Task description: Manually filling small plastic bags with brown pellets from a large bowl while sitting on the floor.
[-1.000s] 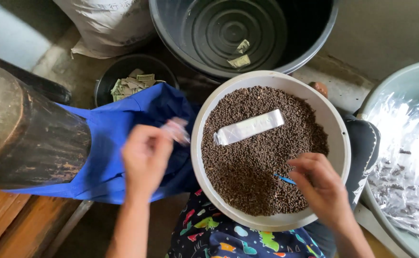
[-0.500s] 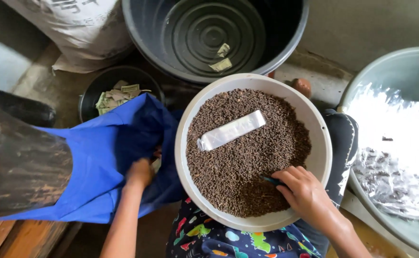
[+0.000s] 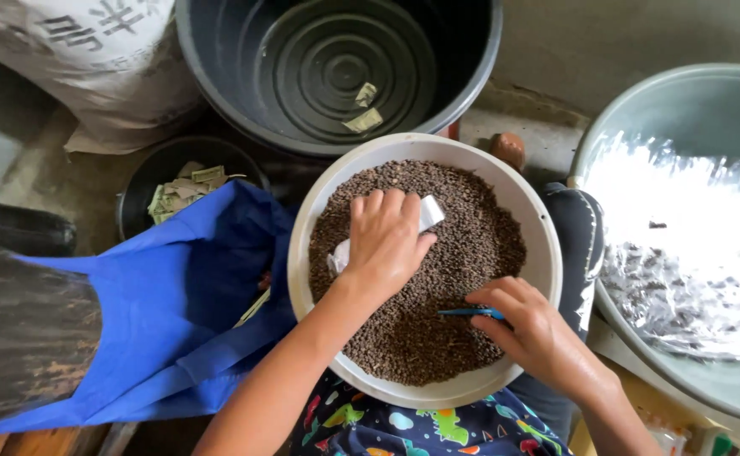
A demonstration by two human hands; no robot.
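Lying on the brown pellets point(image 3: 437, 279) in the round white basin point(image 3: 547, 253): white paper strip point(image 3: 427, 213), long axis running lower-left to upper-right. Covering its middle, palm down: left hand point(image 3: 384, 241), fingers curled over the strip but not visibly clamped, both strip ends poking out. Sitting well nearer the strip than the right hand point(image 3: 532, 325). Pinching a thin blue stick point(image 3: 469, 312) between thumb and fingers, low right on the pellets. Beside the basin's left edge: blue bag point(image 3: 159, 312).

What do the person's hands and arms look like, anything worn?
Both the left hand and the right hand are bare: no gloves, rings, watch or bands visible. Forearms are uncovered, with no sleeves in view. Fingernails short, unpainted.
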